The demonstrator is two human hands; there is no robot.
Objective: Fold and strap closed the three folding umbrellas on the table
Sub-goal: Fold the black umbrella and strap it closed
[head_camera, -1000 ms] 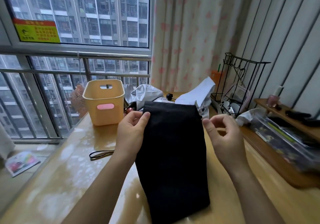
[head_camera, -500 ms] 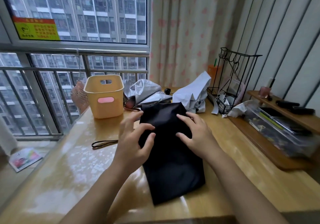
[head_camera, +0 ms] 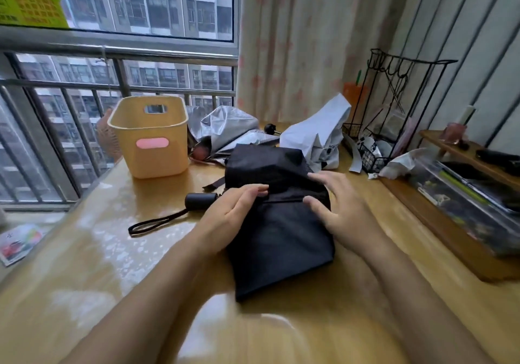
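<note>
Pressing the black umbrella [head_camera: 281,237] down mid-table, left hand [head_camera: 233,211] and right hand [head_camera: 334,206] both lie flat on the cloth, fingers straight, gripping nothing. Handle [head_camera: 200,201] pokes out at 9 o'clock. Judgement: smooth pleats one way, roll tight, then wrap strap [head_camera: 214,184]. Grey umbrella [head_camera: 228,127], white umbrella [head_camera: 318,130] loose at 12 o'clock.

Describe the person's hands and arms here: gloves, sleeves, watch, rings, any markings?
The left hand and right hand are bare, with no gloves. No rings, watch or wristband show. The left forearm and right forearm are uncovered down to the frame's bottom edge, so no sleeve is in view. No markings are visible, though the lower frame is slightly blurred.
</note>
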